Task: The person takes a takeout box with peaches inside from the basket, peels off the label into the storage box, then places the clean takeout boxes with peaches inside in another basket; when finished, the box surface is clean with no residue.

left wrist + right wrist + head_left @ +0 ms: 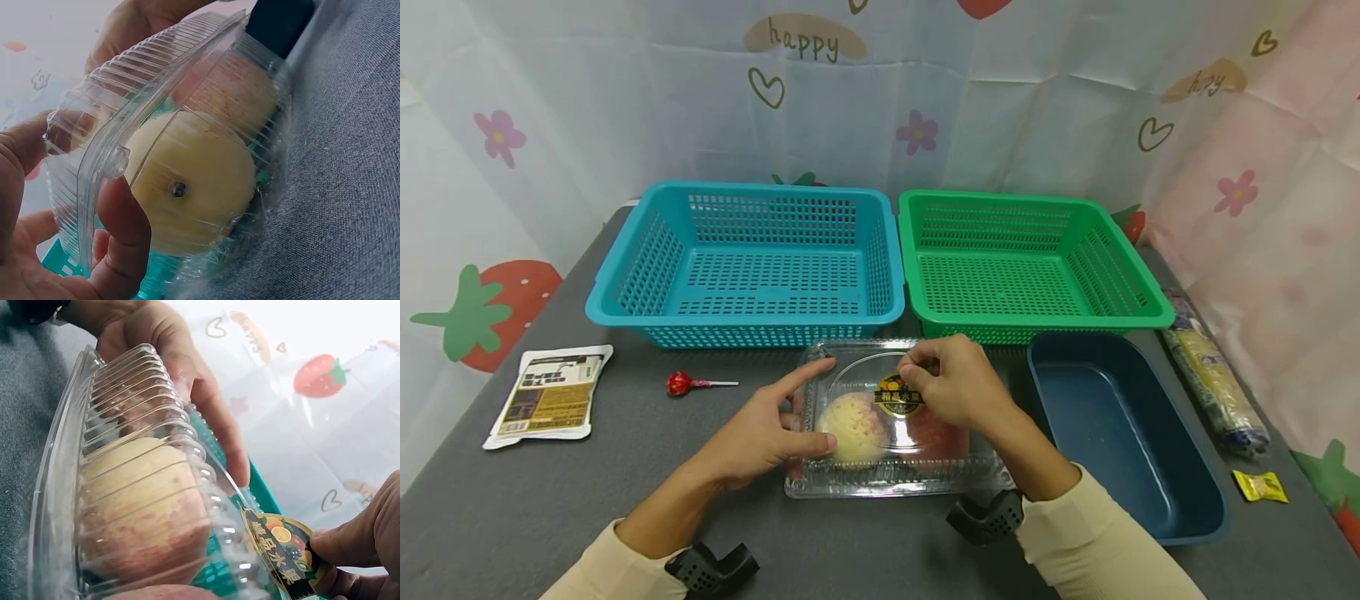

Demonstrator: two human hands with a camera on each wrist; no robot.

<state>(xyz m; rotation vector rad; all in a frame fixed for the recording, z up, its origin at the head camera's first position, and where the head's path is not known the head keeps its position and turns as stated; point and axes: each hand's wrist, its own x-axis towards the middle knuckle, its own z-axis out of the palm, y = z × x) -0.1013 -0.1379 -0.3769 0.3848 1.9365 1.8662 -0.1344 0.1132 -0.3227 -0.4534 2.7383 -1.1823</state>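
Note:
A clear plastic clamshell box (880, 483) lies in front of me with its lid down. Inside sit a pale yellow apple (852, 427) and a redder apple (938, 440). My left hand (775, 433) grips the box's left end, its thumb and fingers spread over the lid and side. A black and gold round sticker (281, 547) with printed fruit is on the lid. My right hand (962, 383) pinches the sticker's edge between thumb and fingers. In the right wrist view, part of the sticker stands up from the plastic.
Behind the box stand a blue basket (745, 321) and a green basket (1045, 321). A dark blue tub (1127, 417) is at right, beside a long packaged item (1217, 375) and a yellow-wrapped candy (1260, 487). Leftward lie a red lollipop (679, 383) and a flat pouch (550, 396).

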